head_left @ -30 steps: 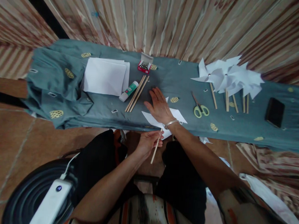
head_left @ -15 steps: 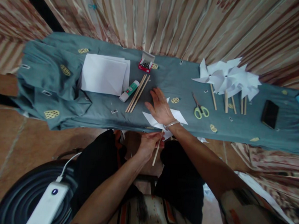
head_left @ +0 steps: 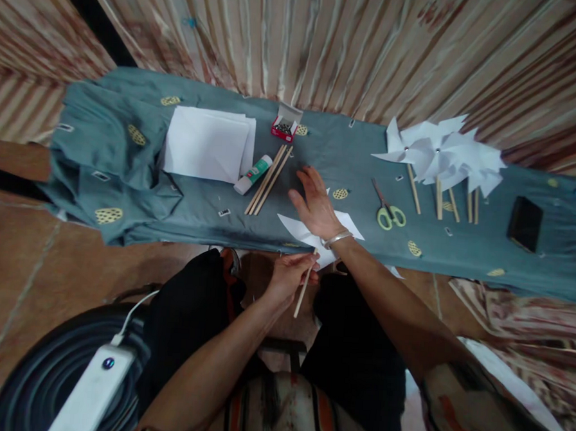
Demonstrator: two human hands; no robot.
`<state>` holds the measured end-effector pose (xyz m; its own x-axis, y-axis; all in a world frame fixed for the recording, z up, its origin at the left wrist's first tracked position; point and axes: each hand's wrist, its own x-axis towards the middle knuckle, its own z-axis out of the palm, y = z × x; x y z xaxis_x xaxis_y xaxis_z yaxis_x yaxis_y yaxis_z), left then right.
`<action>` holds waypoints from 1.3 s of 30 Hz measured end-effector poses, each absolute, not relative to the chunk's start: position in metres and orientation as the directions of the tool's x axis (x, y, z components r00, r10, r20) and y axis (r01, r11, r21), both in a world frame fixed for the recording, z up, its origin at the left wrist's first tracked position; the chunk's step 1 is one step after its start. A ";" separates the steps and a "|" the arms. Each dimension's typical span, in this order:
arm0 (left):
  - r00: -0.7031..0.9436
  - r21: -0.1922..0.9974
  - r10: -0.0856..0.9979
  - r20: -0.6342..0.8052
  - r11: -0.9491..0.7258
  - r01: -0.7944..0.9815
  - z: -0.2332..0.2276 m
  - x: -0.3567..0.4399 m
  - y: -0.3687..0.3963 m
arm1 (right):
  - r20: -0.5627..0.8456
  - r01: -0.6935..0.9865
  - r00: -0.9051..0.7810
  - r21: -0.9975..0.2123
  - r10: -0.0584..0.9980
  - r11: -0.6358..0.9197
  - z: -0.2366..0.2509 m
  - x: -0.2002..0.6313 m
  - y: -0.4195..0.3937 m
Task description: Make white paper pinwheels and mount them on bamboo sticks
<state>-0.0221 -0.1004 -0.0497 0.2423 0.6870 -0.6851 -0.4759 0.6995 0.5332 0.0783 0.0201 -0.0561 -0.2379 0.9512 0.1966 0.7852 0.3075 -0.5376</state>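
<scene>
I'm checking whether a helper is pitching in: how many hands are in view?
2: the left hand holds a wooden stick at the near edge of the cloth; the right hand is spread over the cut white paper. No others show.

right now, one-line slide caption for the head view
Left hand holds a wooden stick; right hand spreads over cut white paper.

This looks like a room in a home: striped, pleated curtains [head_left: 287, 48] hang right behind the narrow tabletop [head_left: 220, 228], which is draped in rumpled grey-green cloth [head_left: 353, 161] printed with yellow pineapples [head_left: 109, 216], and the floor [head_left: 6, 246] is brown tile. The paper [head_left: 205, 143], 1 glue stick [head_left: 254, 174] and 1 pair of scissors [head_left: 390, 216] are ordinary household items.
</scene>
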 end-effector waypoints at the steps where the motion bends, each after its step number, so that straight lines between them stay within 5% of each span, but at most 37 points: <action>1: 0.245 0.529 0.684 -0.687 0.703 -0.476 -0.049 -0.022 -0.101 | 0.198 0.776 -0.229 -0.553 0.953 0.302 -0.055 0.080 0.020; 22: 0.286 0.563 0.703 -0.651 0.700 -0.439 -0.038 -0.021 -0.103 | 0.192 0.535 0.015 -0.831 0.981 0.154 -0.002 0.121 0.019; 32: 0.287 0.608 0.764 -0.578 0.638 -0.473 -0.008 -0.024 -0.081 | 0.308 0.373 0.401 -0.915 0.863 0.154 -0.012 0.177 -0.021; 39: 0.274 0.657 0.813 -0.513 0.578 -0.485 0.021 -0.014 -0.041 | 0.118 0.019 0.359 -0.993 0.926 0.120 -0.012 0.168 -0.036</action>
